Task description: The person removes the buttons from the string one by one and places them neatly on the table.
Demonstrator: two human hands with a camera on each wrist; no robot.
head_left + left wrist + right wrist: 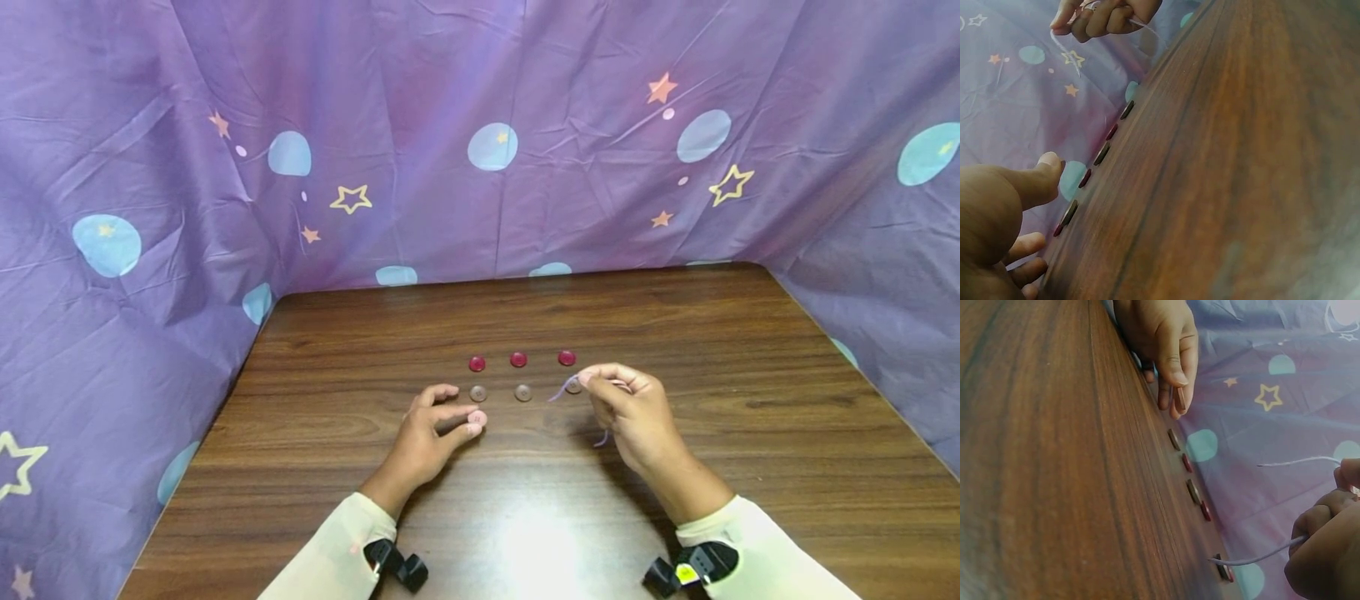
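Note:
Between thumb and index finger my left hand (420, 440) pinches a pink button (477, 418), held near the brown buttons at the left. From the right wrist view the button (1180, 399) appears edge-on between the fingertips. My right hand (636, 417) pinches a thin light purple cord (562, 389) above the table. One end sticks out past the fingertips, and another hangs below the palm, seen as a pale cord (1266, 555) in the right wrist view. Part of a brown button (573, 386) lies hidden behind the right fingers.
Three red buttons (518, 359) lie in a row on the wooden table (360, 350). Nearer to me runs a row of three brown buttons (522, 392). A purple cloth (420, 217) with stars hangs behind the table and at its sides.

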